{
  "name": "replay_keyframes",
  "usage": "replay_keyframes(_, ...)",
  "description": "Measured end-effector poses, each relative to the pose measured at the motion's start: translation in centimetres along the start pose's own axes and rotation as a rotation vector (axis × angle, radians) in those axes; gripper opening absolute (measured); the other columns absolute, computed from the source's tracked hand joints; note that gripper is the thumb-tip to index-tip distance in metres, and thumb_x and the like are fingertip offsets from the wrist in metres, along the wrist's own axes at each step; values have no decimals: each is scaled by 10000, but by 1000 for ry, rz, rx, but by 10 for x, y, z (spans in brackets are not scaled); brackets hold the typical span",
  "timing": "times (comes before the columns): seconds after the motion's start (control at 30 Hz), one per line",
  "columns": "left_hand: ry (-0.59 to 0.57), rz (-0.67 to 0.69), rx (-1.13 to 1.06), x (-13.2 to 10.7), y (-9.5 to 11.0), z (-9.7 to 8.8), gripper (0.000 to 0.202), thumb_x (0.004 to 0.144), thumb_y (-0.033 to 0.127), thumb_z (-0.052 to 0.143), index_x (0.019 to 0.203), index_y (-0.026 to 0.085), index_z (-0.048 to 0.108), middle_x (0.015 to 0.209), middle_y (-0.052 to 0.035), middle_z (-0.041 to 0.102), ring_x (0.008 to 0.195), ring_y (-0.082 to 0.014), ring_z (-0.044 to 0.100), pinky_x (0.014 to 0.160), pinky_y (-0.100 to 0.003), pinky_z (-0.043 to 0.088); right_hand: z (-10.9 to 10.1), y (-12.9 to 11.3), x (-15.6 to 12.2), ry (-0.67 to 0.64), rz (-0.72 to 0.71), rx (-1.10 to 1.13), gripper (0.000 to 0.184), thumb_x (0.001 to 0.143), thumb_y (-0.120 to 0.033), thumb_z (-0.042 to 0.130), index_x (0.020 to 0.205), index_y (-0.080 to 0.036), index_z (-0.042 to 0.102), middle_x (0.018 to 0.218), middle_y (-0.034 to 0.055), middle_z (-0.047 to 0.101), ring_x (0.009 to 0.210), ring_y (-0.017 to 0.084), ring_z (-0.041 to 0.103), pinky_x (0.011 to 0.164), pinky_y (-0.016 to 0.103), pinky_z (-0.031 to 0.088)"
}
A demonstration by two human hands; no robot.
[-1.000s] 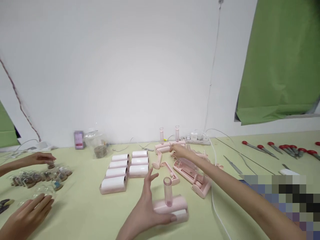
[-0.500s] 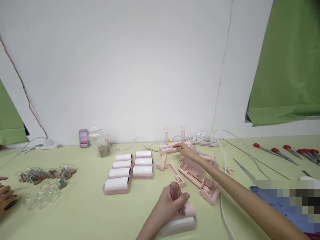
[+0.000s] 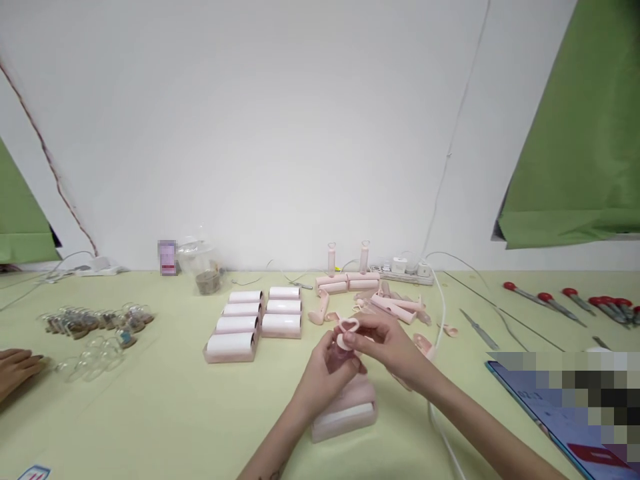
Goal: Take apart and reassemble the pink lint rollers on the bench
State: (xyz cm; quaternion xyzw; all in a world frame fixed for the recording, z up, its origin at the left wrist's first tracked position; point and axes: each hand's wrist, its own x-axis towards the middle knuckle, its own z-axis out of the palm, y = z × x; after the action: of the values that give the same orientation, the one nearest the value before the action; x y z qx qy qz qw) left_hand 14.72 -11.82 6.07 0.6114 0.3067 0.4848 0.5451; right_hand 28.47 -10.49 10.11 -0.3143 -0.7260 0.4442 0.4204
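Observation:
My left hand (image 3: 320,370) is wrapped round a translucent pink tube (image 3: 336,361), held upright; most of it is hidden by the fingers. At the tube's mouth, my right hand (image 3: 395,343) pinches a pink heart-topped stopper (image 3: 344,342), whose heart-shaped loop points up. Whether the stopper is seated in the tube I cannot tell. Just below both hands, a pink case (image 3: 345,420) with a white strip along its front lies on the table. Behind the hands are loose pink plastic parts (image 3: 397,308), several in a pile.
Pink-and-white cases (image 3: 235,343) stand in two columns left of centre. Two tubes (image 3: 365,259) stand at the back near a power strip (image 3: 407,277). A white cable (image 3: 441,313) runs down the right, past red-handled tools (image 3: 547,298) and a tablet (image 3: 530,407). Another person's hand (image 3: 20,370) rests at left.
My right hand has come back from the pink parts by the wall to the tube in my left hand, bringing the heart-topped stopper. The other person's hand now lies flatter on the table.

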Motion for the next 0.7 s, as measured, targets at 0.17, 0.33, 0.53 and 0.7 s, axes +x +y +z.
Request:
replay_keyframes(0.17,-110,-92,51,6,-15,-1,281,678,224,464,419,188,362,350,66,349,334,-50,332,373,-188,281,7,-3,-4,6,-56,-226,205,790,-367,551,748,-190,645,755,21,618,793,181,555,720,277,408)
replay_keyframes(0.33,-129,-108,37,5,-20,-2,255,656,173,415,407,189,364,359,61,362,345,-49,337,379,-189,266,8,-4,-8,44,-46,-289,190,788,-364,543,739,-192,608,738,23,602,743,174,534,679,275,406)
replay_keyframes(0.53,-129,-102,23,5,-18,0,196,631,159,434,458,204,353,368,67,363,359,-59,328,390,-200,255,10,-11,9,-144,-107,-266,198,781,-363,538,691,-190,503,721,-2,522,689,146,482,660,268,398)
replay_keyframes(0.7,-138,-106,10,1,-14,-3,201,600,153,438,423,214,365,391,45,381,383,-83,350,424,-227,285,17,-15,21,-356,19,-200,161,829,-244,408,841,-218,566,904,3,554,804,150,506,728,273,408)
